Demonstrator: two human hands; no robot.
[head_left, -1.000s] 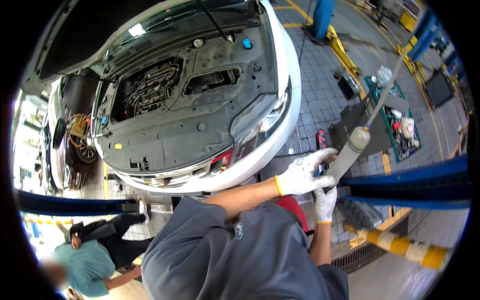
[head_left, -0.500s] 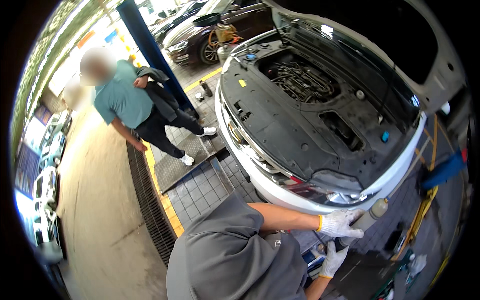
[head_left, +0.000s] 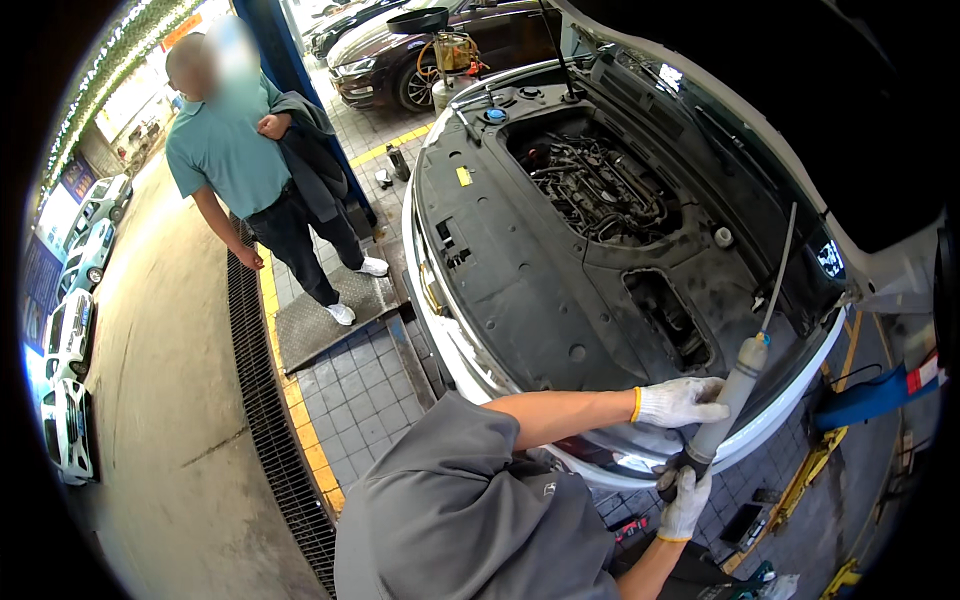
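A long pale translucent suction syringe (head_left: 736, 388) with a black end and a thin tube rises at a slant over the front corner of the white car (head_left: 480, 362). My left hand (head_left: 678, 402), in a white knitted glove, is closed on the barrel from the left side. Lower down, my right hand (head_left: 686, 503), gloved alike, grips the black end. The thin tube points up toward the raised hood. Below the barrel lies the dark engine-bay cover (head_left: 510, 300), with the engine (head_left: 605, 185) showing through its opening.
A person in a teal shirt (head_left: 232, 150) stands at left on a metal ramp plate (head_left: 335, 318). A blue lift post (head_left: 270, 50) rises behind. A blue lift arm (head_left: 880, 395) lies at right. A dark car (head_left: 480, 50) and an oil drainer (head_left: 455, 60) stand beyond.
The syringe and both my hands have shifted up over the car's corner, and the thin tube now shows against the engine bay. My view has turned slightly.
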